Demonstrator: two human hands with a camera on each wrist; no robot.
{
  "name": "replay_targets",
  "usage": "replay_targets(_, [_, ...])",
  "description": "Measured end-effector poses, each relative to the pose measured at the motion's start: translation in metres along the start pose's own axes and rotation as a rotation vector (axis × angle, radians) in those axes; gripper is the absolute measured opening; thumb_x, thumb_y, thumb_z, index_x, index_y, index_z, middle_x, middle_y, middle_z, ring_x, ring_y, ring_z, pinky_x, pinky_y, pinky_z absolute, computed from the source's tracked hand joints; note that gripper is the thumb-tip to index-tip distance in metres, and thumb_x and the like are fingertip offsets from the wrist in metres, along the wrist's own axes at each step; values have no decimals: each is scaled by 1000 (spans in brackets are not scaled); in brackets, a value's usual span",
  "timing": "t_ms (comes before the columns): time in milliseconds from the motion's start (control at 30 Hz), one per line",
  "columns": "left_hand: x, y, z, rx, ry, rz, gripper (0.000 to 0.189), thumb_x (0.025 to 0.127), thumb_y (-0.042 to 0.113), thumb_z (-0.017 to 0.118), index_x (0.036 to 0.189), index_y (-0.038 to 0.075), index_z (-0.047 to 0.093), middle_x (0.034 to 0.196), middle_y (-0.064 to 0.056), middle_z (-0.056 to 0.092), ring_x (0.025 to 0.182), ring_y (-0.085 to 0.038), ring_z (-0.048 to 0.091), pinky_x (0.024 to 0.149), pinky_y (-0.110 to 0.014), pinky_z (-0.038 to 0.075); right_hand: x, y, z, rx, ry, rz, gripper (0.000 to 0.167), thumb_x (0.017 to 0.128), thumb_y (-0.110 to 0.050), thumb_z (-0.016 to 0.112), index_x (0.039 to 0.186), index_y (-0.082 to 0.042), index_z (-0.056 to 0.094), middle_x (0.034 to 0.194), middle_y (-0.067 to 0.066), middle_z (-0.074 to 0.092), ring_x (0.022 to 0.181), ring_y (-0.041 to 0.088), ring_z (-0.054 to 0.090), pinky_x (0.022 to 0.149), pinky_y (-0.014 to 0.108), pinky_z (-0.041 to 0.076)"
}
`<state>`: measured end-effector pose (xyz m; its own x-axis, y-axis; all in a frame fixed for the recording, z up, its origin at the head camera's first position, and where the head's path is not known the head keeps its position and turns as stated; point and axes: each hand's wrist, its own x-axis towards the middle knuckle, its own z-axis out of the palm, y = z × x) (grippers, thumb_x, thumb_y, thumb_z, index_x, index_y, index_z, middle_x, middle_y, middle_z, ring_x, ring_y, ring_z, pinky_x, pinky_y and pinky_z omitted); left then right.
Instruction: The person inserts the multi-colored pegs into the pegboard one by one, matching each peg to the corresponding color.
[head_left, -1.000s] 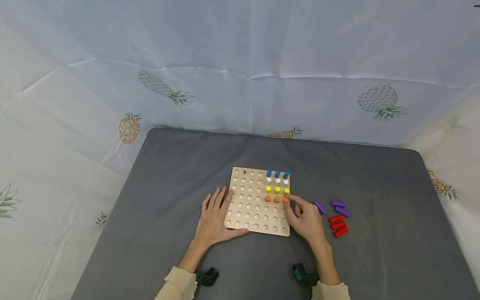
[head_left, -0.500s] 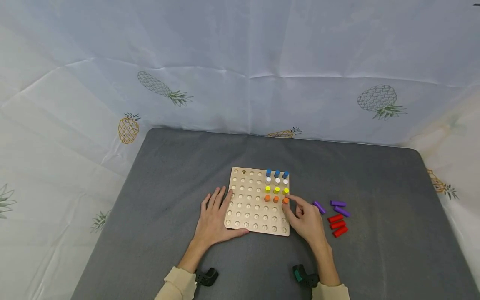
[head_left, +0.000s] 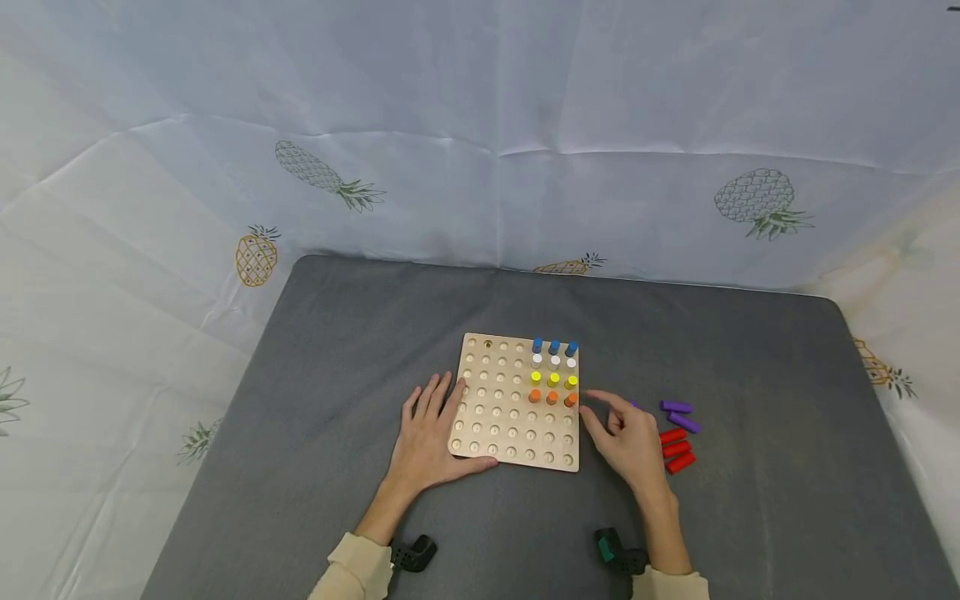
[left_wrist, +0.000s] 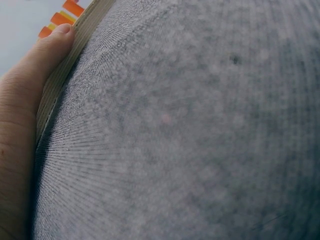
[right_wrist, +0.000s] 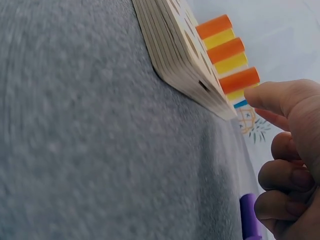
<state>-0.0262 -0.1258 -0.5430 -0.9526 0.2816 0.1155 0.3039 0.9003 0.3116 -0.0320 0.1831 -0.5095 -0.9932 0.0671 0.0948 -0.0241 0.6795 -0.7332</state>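
Note:
A wooden peg board [head_left: 480, 423] lies on the grey cloth, with pegs upright in holes on its far right part. Rows of three blue pegs [head_left: 554, 347], white pegs [head_left: 555, 363], yellow pegs [head_left: 553, 380] and orange pegs [head_left: 552, 398] stand there. My left hand [head_left: 426, 442] rests spread at the board's left side, its thumb on the near edge; the left wrist view shows that thumb [left_wrist: 47, 55] against the board's side. Just off the right edge is my right hand [head_left: 630, 437], index finger and thumb apart, nothing between them, the other fingers curled in.
Right of my right hand lie loose purple pegs [head_left: 677, 407], one partly hidden by the hand, and three red pegs [head_left: 676, 450]. Behind the grey table [head_left: 360, 308] hangs a pale curtain [head_left: 450, 200] printed with pineapples.
My right hand has let go of the rightmost orange peg, which stays upright in its hole, and has drawn back to the right. The left hand and the board keep their places.

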Motion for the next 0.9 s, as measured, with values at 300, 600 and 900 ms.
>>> replay_targets(300, [0, -1, 1, -1, 4, 2, 128, 62, 87, 70, 163, 18, 29, 166, -13, 35, 155, -33, 32, 124, -57, 24, -1, 13, -10, -12, 79, 13, 24, 89, -18, 81, 111, -9, 78, 52, -7, 28, 44, -1, 19, 41, 20, 20])
replay_targets(600, [0, 0, 0, 12, -3, -3, 128, 62, 85, 71, 163, 18, 30, 166, -13, 36, 155, -33, 32, 124, -57, 25, -2, 21, -21, -41, 153, 27, 22, 88, -18, 82, 108, -9, 79, 49, -5, 31, 42, -5, 18, 40, 19, 19])
replay_targets(900, [1, 0, -2, 2, -6, -3, 128, 62, 86, 71, 163, 18, 29, 166, -13, 35, 155, -33, 32, 124, -57, 24, -2, 24, -30, -121, 175, 129, 23, 89, -24, 80, 108, -11, 79, 49, -6, 34, 40, -1, 20, 38, 20, 18])
